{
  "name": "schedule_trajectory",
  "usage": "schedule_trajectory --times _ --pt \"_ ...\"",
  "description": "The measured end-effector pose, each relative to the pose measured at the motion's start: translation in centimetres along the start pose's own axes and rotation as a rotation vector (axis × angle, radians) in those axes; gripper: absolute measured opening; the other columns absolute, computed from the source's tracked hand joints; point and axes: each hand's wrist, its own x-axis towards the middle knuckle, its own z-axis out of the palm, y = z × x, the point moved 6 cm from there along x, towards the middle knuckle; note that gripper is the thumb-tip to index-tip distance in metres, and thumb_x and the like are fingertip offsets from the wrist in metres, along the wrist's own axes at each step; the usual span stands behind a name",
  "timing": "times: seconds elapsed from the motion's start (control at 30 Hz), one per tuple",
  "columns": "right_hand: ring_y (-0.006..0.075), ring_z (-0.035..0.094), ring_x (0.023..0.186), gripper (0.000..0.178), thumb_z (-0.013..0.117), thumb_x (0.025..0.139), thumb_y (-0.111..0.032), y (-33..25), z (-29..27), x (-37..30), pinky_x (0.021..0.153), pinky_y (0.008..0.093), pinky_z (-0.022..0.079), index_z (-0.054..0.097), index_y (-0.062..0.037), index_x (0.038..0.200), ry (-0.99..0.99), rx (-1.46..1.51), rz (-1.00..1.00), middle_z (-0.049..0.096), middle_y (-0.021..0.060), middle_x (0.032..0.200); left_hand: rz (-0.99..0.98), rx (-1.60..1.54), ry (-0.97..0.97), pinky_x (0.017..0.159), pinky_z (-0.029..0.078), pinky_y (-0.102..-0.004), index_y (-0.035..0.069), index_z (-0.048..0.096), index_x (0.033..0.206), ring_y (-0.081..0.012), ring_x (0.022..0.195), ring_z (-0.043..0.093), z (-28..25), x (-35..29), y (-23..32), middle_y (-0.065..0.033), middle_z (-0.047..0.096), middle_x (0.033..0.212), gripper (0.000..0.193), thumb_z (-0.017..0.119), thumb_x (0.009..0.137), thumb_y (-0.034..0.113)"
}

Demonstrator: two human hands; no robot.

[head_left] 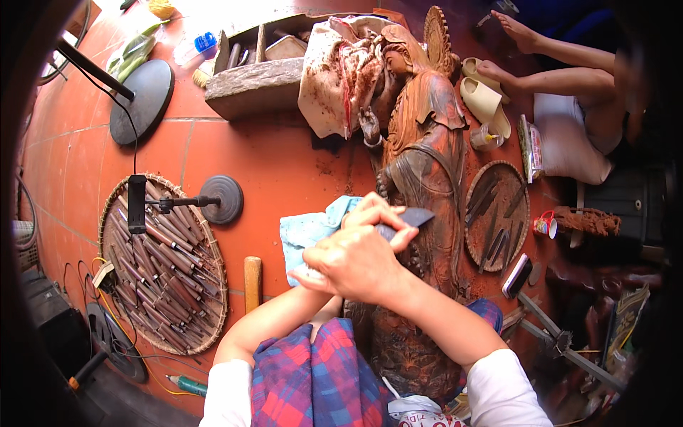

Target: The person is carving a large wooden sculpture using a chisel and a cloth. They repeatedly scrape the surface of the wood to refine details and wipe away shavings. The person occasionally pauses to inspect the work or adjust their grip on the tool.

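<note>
My two hands cross in front of a carved wooden statue of a robed figure [434, 171]. My right hand [356, 263] lies nearer, its fingers curled; what they hold, if anything, is hidden. Beyond it, my left hand [377, 213], partly covered by the right, pinches a dark flat piece with a pointed end [416, 216]. Whether that piece is a blade or folded sandpaper I cannot tell. Its tip is over the statue's robe; contact is not clear. A light blue cloth [306, 235] spreads out beside my hands on the left.
Many wood-handled carving tools fill a round woven tray [163, 277] at left. A wooden mallet handle [252, 283] and a phone stand base [220, 199] are nearby. Another tray of dark tools [498, 213] lies right of the statue. A co-worker's bare legs [569, 78] extend at upper right.
</note>
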Motion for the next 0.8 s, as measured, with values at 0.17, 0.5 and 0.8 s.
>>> schedule_trajectory --times 0.17,0.5,0.8 --pt "0.0276 0.06 0.054 0.036 0.069 0.081 -0.038 1.5 -1.2 1.3 0.055 0.0401 0.047 0.059 -0.0093 0.063 0.172 0.244 -0.019 0.058 0.01 0.057 -0.05 0.12 -0.003 0.09 0.05 -0.0396 0.005 0.065 0.08 -0.023 0.083 0.057 0.5 3.8 3.2 -0.0085 0.059 0.079 0.024 0.083 0.068 0.014" --pt "0.0278 0.058 0.052 0.043 0.068 0.083 -0.043 0.7 -1.0 1.2 0.056 0.0409 0.047 0.056 -0.0077 0.061 0.09 0.21 0.025 0.056 0.0102 0.056 0.039 0.039 -0.014 0.084 0.054 -0.0363 0.004 0.064 0.078 -0.0209 0.079 0.059 0.0 2.9 1.8 -0.0094 0.06 0.081 0.025 0.085 0.066 0.011" --pt "0.0263 0.067 0.061 0.04 0.064 0.086 -0.043 1.6 -0.4 1.1 0.059 0.0392 0.052 0.06 -0.0068 0.069 0.041 0.164 0.059 0.064 0.0115 0.063 0.022 0.082 -0.055 0.083 0.052 -0.0335 0.006 0.066 0.082 -0.0211 0.084 0.059 0.3 3.1 1.7 -0.0077 0.063 0.085 0.027 0.085 0.067 0.018"
